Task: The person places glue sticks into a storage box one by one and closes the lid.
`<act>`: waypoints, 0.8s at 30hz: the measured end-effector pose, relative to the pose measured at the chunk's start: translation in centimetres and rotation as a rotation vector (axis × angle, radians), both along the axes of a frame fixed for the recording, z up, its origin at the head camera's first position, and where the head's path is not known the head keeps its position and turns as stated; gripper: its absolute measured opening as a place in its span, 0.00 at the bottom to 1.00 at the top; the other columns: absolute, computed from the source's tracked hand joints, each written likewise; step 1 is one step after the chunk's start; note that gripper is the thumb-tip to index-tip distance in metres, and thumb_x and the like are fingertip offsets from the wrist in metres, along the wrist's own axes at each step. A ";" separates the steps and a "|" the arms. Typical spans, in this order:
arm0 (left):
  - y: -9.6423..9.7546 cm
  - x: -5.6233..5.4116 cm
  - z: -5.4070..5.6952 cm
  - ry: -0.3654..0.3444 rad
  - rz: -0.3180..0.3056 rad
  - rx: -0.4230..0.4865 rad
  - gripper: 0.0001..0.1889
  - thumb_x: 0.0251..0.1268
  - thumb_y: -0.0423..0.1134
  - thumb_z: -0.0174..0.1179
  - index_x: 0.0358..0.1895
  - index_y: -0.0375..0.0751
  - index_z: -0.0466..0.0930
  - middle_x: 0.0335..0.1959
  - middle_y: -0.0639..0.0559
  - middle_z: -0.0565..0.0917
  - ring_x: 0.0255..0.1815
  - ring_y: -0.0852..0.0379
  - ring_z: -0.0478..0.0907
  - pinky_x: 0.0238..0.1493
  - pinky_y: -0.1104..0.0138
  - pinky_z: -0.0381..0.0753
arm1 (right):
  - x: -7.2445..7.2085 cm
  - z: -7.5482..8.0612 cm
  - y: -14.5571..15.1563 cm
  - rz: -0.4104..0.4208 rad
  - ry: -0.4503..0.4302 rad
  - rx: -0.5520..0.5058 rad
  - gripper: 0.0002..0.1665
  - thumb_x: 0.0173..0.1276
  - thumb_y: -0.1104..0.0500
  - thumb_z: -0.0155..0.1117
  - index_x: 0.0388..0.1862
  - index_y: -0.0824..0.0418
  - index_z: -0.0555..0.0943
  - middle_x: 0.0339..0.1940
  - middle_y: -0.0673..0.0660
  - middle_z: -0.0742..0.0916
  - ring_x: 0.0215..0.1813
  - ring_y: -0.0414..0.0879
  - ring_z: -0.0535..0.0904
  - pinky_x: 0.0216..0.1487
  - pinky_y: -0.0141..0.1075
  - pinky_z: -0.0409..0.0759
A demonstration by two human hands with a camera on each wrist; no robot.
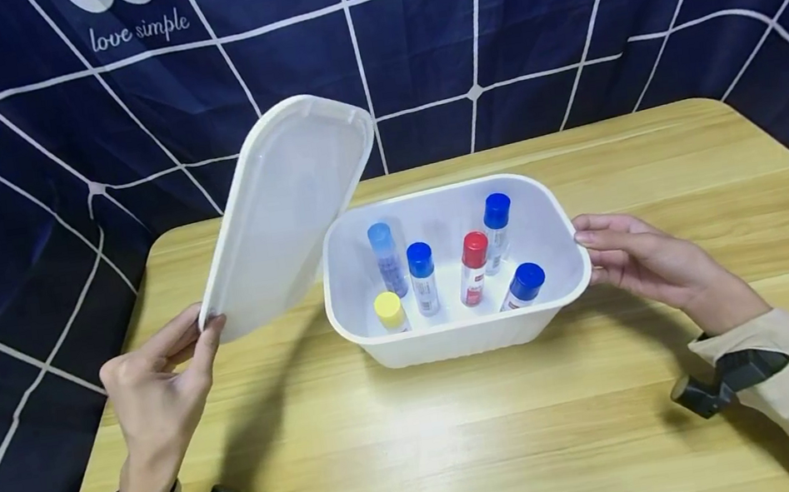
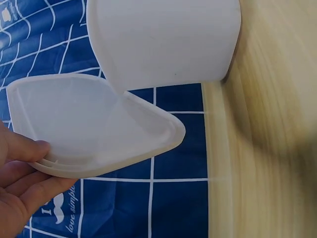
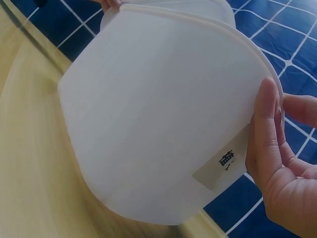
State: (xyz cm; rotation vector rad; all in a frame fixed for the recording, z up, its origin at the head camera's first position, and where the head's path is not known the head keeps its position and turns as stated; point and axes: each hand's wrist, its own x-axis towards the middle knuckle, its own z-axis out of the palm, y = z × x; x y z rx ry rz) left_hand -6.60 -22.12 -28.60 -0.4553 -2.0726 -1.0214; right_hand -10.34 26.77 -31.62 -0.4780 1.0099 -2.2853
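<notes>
My left hand (image 1: 162,396) pinches the near edge of a white translucent lid (image 1: 290,202) between thumb and fingers. The lid is held tilted up, left of a white plastic storage box (image 1: 454,343), and its far part passes close to the box's left rim. My right hand (image 1: 658,264) holds the box's right rim, with fingers on both sides of it in the right wrist view. Several capped tubes like glue sticks stand inside the box: one red-capped (image 1: 473,268), one yellow-capped (image 1: 390,312), one light-blue-capped (image 1: 387,259), and others dark-blue-capped (image 1: 423,278).
The box stands on a wooden table (image 1: 423,452). Behind and to the left hangs a dark blue cloth (image 1: 412,50) with white grid lines. A label (image 3: 223,161) shows on the box's right end. Black camera mounts (image 1: 731,379) sit on both wrists.
</notes>
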 end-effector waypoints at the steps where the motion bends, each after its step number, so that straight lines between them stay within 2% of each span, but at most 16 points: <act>1: 0.1 -0.1 0.0 0.018 -0.006 -0.011 0.12 0.46 0.18 0.67 0.37 0.25 0.86 0.30 0.33 0.85 0.37 0.78 0.79 0.37 0.86 0.77 | 0.0 0.0 0.0 -0.001 -0.003 0.002 0.22 0.77 0.74 0.34 0.54 0.71 0.77 0.48 0.63 0.85 0.47 0.49 0.84 0.50 0.37 0.84; 7: 0.7 -0.3 0.1 0.101 0.001 -0.079 0.07 0.55 0.29 0.67 0.36 0.30 0.87 0.30 0.37 0.86 0.39 0.79 0.78 0.38 0.88 0.75 | 0.0 0.0 -0.1 -0.005 -0.014 -0.003 0.22 0.77 0.73 0.34 0.54 0.72 0.77 0.48 0.63 0.85 0.48 0.49 0.84 0.50 0.37 0.84; 12: 1.0 -0.5 0.0 0.146 0.024 -0.100 0.14 0.64 0.43 0.63 0.35 0.32 0.87 0.29 0.40 0.87 0.37 0.75 0.79 0.39 0.89 0.74 | 0.0 0.1 -0.1 -0.004 -0.013 -0.004 0.21 0.77 0.74 0.34 0.53 0.71 0.77 0.48 0.63 0.85 0.47 0.49 0.85 0.50 0.37 0.84; 15: 1.2 -0.6 0.0 0.176 0.035 -0.104 0.18 0.66 0.47 0.61 0.33 0.32 0.87 0.26 0.41 0.87 0.30 0.67 0.82 0.40 0.89 0.73 | 0.1 0.1 -0.1 -0.002 -0.013 -0.007 0.21 0.77 0.74 0.35 0.53 0.71 0.77 0.48 0.63 0.85 0.47 0.49 0.85 0.50 0.37 0.84; 19: 1.5 -0.8 0.1 0.207 0.051 -0.119 0.16 0.66 0.45 0.62 0.33 0.33 0.87 0.24 0.42 0.86 0.21 0.50 0.82 0.41 0.88 0.71 | 0.1 0.1 -0.1 -0.001 -0.008 -0.014 0.21 0.77 0.74 0.35 0.54 0.71 0.77 0.48 0.63 0.85 0.48 0.49 0.84 0.50 0.37 0.84; 21: 1.8 -0.9 0.2 0.228 0.066 -0.137 0.16 0.67 0.45 0.61 0.34 0.34 0.87 0.25 0.43 0.87 0.20 0.46 0.82 0.40 0.88 0.71 | 0.1 0.1 -0.1 0.000 -0.004 -0.010 0.21 0.77 0.73 0.35 0.54 0.71 0.77 0.48 0.63 0.85 0.48 0.49 0.84 0.50 0.37 0.84; 24: 2.1 -1.0 0.3 0.264 0.082 -0.157 0.15 0.69 0.45 0.59 0.34 0.36 0.88 0.26 0.44 0.87 0.22 0.43 0.83 0.34 0.82 0.75 | 0.2 0.1 0.0 -0.002 -0.002 -0.008 0.21 0.77 0.73 0.35 0.54 0.71 0.77 0.49 0.63 0.85 0.48 0.49 0.84 0.50 0.37 0.84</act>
